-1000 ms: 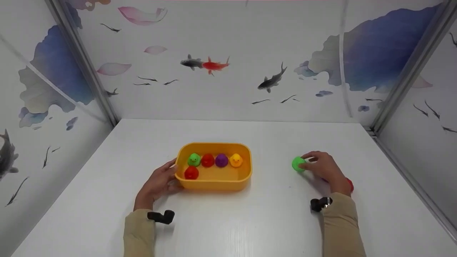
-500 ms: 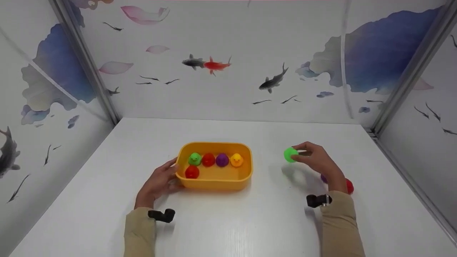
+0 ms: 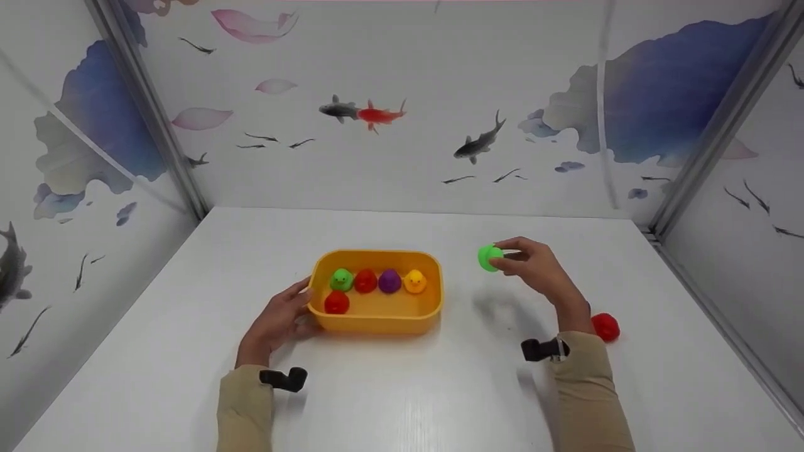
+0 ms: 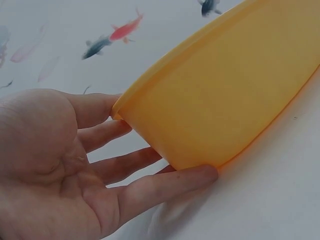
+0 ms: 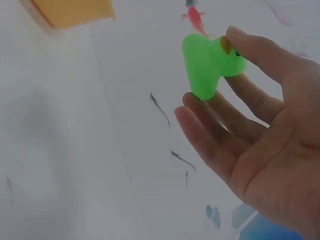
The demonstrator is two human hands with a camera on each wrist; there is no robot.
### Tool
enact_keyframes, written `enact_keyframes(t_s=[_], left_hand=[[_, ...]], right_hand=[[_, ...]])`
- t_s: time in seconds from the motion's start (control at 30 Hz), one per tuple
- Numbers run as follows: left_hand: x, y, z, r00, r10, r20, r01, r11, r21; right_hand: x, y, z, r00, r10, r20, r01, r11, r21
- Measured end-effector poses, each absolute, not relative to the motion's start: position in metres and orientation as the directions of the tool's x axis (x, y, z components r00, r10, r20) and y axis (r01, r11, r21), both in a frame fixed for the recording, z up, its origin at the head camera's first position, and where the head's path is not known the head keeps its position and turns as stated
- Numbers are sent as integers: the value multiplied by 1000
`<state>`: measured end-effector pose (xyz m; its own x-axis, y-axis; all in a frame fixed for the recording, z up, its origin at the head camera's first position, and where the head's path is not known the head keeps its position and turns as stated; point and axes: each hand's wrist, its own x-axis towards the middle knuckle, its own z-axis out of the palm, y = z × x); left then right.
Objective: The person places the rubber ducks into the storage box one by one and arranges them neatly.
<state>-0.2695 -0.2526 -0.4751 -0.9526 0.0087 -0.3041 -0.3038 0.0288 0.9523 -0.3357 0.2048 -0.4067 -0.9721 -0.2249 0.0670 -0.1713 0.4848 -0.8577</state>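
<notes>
In the head view my right hand (image 3: 531, 267) holds a green rubber duck (image 3: 490, 258) above the table, right of a yellow-orange plastic tub (image 3: 377, 325). The right wrist view shows that duck (image 5: 202, 65) pinched by its head between thumb and fingers. My left hand (image 3: 282, 320) rests against the tub's left end. Seen from the left wrist, its fairly straight fingers (image 4: 165, 187) spread over the end wall from rim to base. Inside the tub sit a green duck (image 3: 342, 280), a yellow duck (image 3: 415, 282), a purple toy (image 3: 389, 282) and two red toys (image 3: 365, 281).
A red toy (image 3: 605, 328) lies on the white table (image 3: 389, 389) beside my right forearm. Printed walls (image 3: 408, 169) close in the table at the back and both sides. Each wrist carries a small black camera mount (image 3: 541, 349).
My right hand has lifted the green duck off the table and carried it left and away from me, towards the tub. The left hand and the tub stay put.
</notes>
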Motion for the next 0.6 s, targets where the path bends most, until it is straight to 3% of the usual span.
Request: enact_keyframes(t_s=[0.3,0.6], left_hand=[[-267,-253,-476,-954,13,-300,-299,34,954],[-269,-254,-473,-959,20,-282,-281,28,959]], right_hand=[[-328,177,-391,-980,-177,91,-156,399,-904],[-326,142,-391,-982,-188,11,-74,332,-940]])
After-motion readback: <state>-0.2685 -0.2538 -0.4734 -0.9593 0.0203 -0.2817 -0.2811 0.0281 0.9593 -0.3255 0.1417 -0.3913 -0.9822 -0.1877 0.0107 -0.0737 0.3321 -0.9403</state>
